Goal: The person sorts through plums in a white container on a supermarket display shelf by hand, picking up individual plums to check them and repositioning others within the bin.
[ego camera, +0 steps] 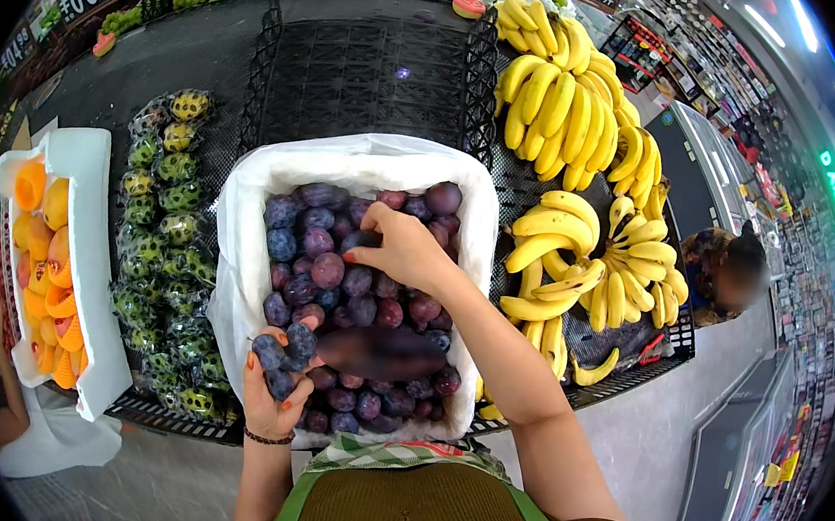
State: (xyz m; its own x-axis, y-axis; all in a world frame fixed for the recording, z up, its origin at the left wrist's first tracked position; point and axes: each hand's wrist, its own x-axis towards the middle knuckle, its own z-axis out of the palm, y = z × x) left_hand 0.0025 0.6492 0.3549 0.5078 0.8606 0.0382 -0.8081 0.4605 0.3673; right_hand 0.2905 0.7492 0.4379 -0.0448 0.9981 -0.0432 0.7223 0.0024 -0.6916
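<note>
Dark purple plums (327, 271) fill a white foam box (246, 161) lined with white plastic and padding, right in front of me. At the box's near left corner, my left hand (273, 390) is closed around several bluish plums (283, 357). My right hand (403, 248) reaches over the far middle of the box. Its thumb and fingers pinch a dark plum (360, 241), which the hand partly covers. A blurred patch hides some plums near the box's near side.
Left lie wrapped green spotted fruits (177, 169) and a foam box (89, 229) of orange fruit. Bananas (559, 116) cover the right side. Behind stands a black plastic crate (367, 75). People are at the right (725, 275) and the left edge (19, 403).
</note>
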